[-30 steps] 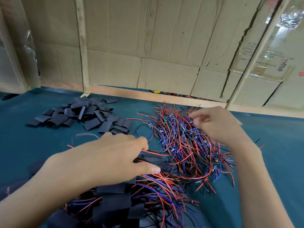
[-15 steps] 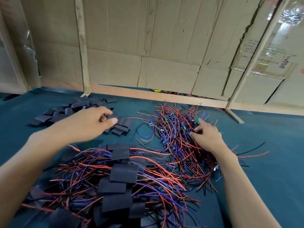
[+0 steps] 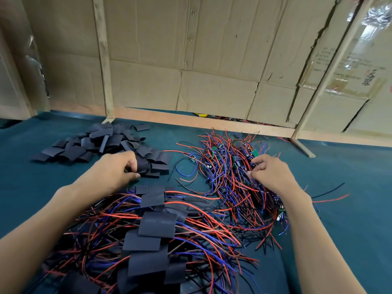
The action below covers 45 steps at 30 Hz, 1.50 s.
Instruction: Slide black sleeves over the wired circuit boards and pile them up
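The left hand (image 3: 114, 172) pinches one black sleeve (image 3: 142, 165) between thumb and curled fingers at the near right edge of the loose sleeve pile (image 3: 99, 143). The sleeve is flat and still touches its neighbours in the pile; whether it is lifted clear cannot be told. The right hand (image 3: 273, 177) has its fingers curled into the tangle of bare boards (image 3: 229, 175), closing on wires and what appears to be a small board near the fingertips; the exact item gripped is hidden by the fingers and the wiring.

Position of the work items:
- Unused sleeves lie in a heap on the far left of the green table (image 3: 350, 209).
- Unsleeved circuit boards with red, blue and black leads lie in a heap on the far right, green boards visible among the wires.
- Sleeved units form the finished pile (image 3: 152, 240) nearest the person, between the forearms, sleeves overlapped in a rough column with leads spread to both sides.

Progress assessment: the finished pile holds a good number of units, so the task is well under way. Both supply heaps remain substantial; a large share of the work appears to be left. The step in hand is judged to be pickup of one sleeve and one board for the next assembly. A cardboard partition (image 3: 212, 60) stands behind the table.
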Tool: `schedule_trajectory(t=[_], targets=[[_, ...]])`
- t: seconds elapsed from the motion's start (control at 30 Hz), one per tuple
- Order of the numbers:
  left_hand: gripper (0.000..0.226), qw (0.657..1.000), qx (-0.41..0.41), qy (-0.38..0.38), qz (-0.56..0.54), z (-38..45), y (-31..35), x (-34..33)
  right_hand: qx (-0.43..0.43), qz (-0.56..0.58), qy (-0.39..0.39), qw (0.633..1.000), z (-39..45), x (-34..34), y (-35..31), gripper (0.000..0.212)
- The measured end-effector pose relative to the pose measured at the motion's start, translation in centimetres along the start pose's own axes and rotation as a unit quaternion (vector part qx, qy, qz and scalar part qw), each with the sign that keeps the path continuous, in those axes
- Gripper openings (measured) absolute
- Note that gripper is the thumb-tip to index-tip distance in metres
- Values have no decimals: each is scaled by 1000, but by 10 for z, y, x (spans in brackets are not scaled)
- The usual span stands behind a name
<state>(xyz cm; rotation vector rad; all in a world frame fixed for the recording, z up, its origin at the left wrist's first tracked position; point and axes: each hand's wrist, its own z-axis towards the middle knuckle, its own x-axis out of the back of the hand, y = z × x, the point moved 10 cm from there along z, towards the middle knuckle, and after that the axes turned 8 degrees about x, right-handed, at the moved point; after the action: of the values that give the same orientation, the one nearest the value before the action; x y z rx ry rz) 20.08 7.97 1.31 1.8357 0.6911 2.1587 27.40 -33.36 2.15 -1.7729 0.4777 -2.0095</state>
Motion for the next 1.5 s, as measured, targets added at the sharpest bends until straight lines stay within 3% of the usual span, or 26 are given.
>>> schedule_trajectory(t=[0.13, 0.23, 0.27, 0.33, 0.47, 0.6, 0.77, 0.97, 1.17, 1.33, 1.5], targets=[[32, 1000, 29, 11, 7, 3, -7, 10, -35, -95, -61, 993, -2, 5, 0, 36], [59, 998, 46, 4, -33, 2, -5, 20, -30, -97, -69, 992, -5, 9, -10, 16], [54, 998, 44, 5, -48, 3, -4, 24, -33, -85, -57, 994, -6, 14, -12, 10], [22, 991, 54, -6, -124, 4, -2, 29, -47, -42, -20, 998, -9, 30, -14, 16], [4, 956, 42, 8, -289, -4, 17, 48, -36, 70, 56, 995, -13, 59, -17, 16], [18, 941, 33, 35, -334, -17, 39, 67, -23, 189, 79, 979, -15, 67, -26, 10], [17, 883, 64, -20, -465, -32, 62, 65, -51, 231, 11, 972, -18, 47, -31, 20], [29, 872, 82, -70, -478, -39, 75, 57, -52, 255, -100, 960, -20, 15, -29, 25], [22, 888, 26, -117, -445, -51, 86, 51, -13, 198, -113, 974, -19, 15, -25, 21], [26, 850, 65, -183, -490, -55, 84, 36, 11, 204, -80, 976, -13, 22, -24, 13], [32, 856, 16, -194, -479, -59, 94, 37, 58, 299, 35, 952, -12, 55, -40, 17]])
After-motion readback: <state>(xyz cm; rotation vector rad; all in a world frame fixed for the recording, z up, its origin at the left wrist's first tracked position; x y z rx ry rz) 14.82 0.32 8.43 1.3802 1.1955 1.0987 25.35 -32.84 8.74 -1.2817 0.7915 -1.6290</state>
